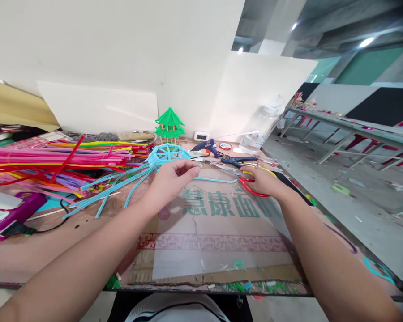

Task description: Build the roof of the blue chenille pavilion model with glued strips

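Note:
My left hand (176,179) pinches a small light blue piece (200,166), seemingly a cut bit of pipe cleaner, between thumb and fingertips. My right hand (262,180) is closed over the red handles of a pair of scissors (243,179), whose blades point left, near the tabletop. Between the hands, a light blue pipe cleaner (216,180) lies across the board. Just behind my left hand stands a light blue frame of pipe cleaners (169,153), with a green tiered roof model (170,123) rising behind it.
Colourful pipe cleaners (63,156) are heaped at left, near a purple tool (16,217) with a cord. A blue glue gun (206,146), dark blue pliers (238,159), a small digital clock (201,136) and a clear bottle (260,129) stand or lie at the back.

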Available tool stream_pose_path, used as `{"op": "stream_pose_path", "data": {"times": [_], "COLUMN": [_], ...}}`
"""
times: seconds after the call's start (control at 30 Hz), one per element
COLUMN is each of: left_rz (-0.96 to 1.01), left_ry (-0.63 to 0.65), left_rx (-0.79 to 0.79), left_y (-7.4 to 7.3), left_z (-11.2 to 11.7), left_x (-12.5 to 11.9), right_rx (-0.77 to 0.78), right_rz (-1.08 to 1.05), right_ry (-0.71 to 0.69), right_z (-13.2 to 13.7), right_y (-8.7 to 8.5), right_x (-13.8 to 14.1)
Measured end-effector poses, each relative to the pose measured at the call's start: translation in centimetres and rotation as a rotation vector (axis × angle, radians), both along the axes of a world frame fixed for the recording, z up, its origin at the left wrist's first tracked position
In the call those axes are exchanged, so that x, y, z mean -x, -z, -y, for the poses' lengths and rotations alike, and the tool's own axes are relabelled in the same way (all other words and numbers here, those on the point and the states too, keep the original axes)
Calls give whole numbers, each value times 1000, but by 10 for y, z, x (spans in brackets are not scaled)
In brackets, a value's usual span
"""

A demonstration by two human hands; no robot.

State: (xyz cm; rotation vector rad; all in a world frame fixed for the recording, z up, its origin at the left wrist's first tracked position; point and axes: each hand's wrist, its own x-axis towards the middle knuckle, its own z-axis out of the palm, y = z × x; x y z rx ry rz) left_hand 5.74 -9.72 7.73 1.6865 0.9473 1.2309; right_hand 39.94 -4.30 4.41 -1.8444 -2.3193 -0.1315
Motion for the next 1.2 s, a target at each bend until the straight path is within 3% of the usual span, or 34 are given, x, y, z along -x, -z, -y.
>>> {"op": "stream_pose_path", "data": {"times": [0.13,0.27,0.37,0.5,0.73,1.2], "left_rz": [52,70,70,102,110,86], "left_ry": [-20,-47,-60,-42,-8,1], "left_rx": [-36,-82,-126,-141,-159,-113], "left_y": [-4,-5,-5,-6,-8,-8], "left_z": [-1,-3,-3,-4,-2,1], "left_x": [2,3,5,7,8,6], "right_rx": [-70,-106,-186,-223,-212,-208], "right_rz": [-131,-363,-523,-512,-498,-508], "right_ry": [14,-207,-285,-433,-369,-357], "right_z": [8,28,47,62,62,68], "right_y": [-20,-33,-32,-22,-10,-17], "right_x": [9,52,94,128,132,138]}}
